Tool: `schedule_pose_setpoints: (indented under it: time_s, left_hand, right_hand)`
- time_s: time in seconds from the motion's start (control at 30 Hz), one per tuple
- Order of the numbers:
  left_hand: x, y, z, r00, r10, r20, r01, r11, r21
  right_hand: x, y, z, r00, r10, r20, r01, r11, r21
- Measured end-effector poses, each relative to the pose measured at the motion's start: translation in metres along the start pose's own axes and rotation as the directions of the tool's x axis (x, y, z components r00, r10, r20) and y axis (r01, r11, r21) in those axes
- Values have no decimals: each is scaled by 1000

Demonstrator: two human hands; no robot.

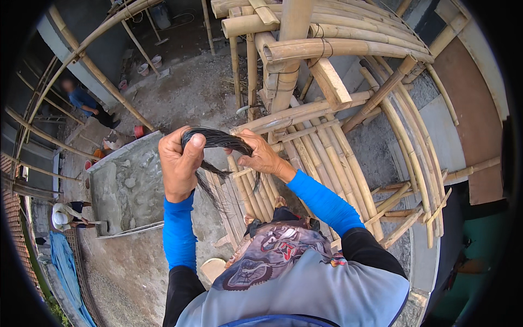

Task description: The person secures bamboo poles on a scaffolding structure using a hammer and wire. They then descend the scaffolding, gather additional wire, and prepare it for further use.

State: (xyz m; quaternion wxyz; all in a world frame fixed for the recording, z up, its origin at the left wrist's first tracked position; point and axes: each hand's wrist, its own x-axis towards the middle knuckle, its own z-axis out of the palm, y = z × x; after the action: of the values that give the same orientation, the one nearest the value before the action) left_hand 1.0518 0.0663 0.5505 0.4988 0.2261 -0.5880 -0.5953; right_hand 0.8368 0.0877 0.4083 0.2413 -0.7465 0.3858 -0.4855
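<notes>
Stretched between my two raised hands is a bundle of black fibre strands (218, 138), bent in an arch with loose ends hanging below it. My left hand (181, 166) is closed round one end, its thumb pressed on top. At the other end my right hand (261, 154) pinches the strands between thumb and bent fingers. Both forearms wear blue sleeves. Beneath my hands and feet lies a platform of bamboo poles (248, 197).
Tied bamboo scaffolding (343, 49) rises ahead and to the right. Far below on the left, a wide trough (131, 146) holds grey wet mortar. One person (87, 102) stands beyond it; another in a white head covering (61, 219) bends beside it. A bamboo rail (101, 73) slants across the left.
</notes>
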Motion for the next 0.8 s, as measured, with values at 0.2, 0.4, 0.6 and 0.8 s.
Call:
schedule_pose_setpoints:
  time_s: [0.2, 0.4, 0.6, 0.8]
  left_hand:
    - [-2, 1, 18, 977, 211, -27, -208, 975, 84]
    - [-11, 0, 21, 919, 366, -145, -342, 926, 162]
    - [-32, 1, 40, 915, 369, -166, -347, 927, 145]
    - [-51, 20, 6, 998, 29, -50, -20, 986, 165]
  right_hand:
    - [4, -37, 19, 951, 246, 186, -308, 773, 554]
    - [5, -70, 56, 975, 141, -174, -58, 910, 411]
    - [19, -51, 52, 954, 228, -194, -159, 935, 316]
    - [23, -35, 20, 989, -28, -145, 21, 999, -49]
